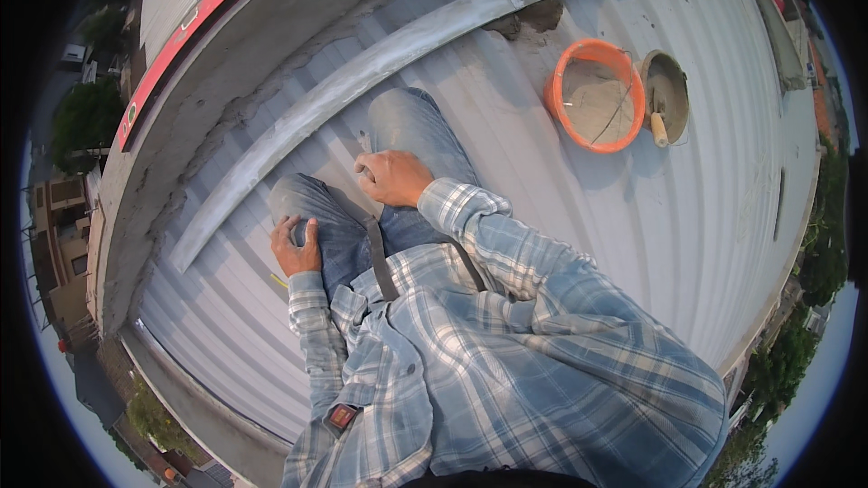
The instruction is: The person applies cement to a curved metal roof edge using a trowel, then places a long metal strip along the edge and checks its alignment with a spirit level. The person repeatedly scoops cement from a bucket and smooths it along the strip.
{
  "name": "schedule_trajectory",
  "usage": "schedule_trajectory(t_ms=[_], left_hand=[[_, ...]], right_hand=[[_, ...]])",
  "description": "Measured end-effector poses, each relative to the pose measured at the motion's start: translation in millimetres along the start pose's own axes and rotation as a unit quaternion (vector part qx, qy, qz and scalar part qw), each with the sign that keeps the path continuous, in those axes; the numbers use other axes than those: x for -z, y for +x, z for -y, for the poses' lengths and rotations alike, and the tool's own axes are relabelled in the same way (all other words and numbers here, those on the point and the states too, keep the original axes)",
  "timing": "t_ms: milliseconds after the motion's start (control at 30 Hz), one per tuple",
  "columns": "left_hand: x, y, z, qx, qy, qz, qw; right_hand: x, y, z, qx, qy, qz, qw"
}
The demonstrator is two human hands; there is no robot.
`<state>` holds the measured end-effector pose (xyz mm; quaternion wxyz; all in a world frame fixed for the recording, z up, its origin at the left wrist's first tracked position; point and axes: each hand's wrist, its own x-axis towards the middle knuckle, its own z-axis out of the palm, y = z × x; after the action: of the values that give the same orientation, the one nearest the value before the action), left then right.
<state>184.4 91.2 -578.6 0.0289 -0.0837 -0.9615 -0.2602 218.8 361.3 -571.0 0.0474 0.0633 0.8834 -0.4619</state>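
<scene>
Mortar (pixel 592 101) could spill if you bump the bucket (pixel 592 51) on ridged sheeting (pixel 579 208); your left fingers (pixel 287 227) are parted, but whether your right fingers (pixel 368 166) grip anything I cannot tell.

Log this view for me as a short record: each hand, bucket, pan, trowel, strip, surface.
Left hand: on the left leg, thumb apart from fingers
Right hand: loosely curled at the right leg; whether it grips anything is unclear
Bucket: orange, grey material inside
Pan: right of the bucket, grey material inside
Trowel: in the pan, wooden handle at the near rim
Strip: long, grey, beyond the knees
Surface: ribbed grey roof
</scene>
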Motion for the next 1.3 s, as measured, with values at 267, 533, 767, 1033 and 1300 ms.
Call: schedule_trajectory(t_ms=[267,533,767,1033,1300], left_hand=[[-9.7,-0.6,-6.1,0.011,-0.006,0.012,1.0],[14.5,3.3,-31.7,0.1,0.038,0.031,0.994],[7.4,-18.4,-23.1,0.108,0.009,0.014,0.994],[2.1,-12.0,-29.9,0.108,0.014,0.008,0.994],[3.6,-10.6,-27.3,0.108,0.012,0.015,0.994]], right_hand=[[1.9,5.6,-9.5,-0.015,0.003,-0.007,1.0],[4.7,12.4,11.3,-0.013,0.034,0.012,0.999],[-0.6,2.5,16.8,0.004,0.001,0.032,0.999],[3.3,10.1,4.4,0.029,-0.004,0.02,0.999],[-0.1,12.1,4.0,0.019,-0.006,0.026,0.999]])
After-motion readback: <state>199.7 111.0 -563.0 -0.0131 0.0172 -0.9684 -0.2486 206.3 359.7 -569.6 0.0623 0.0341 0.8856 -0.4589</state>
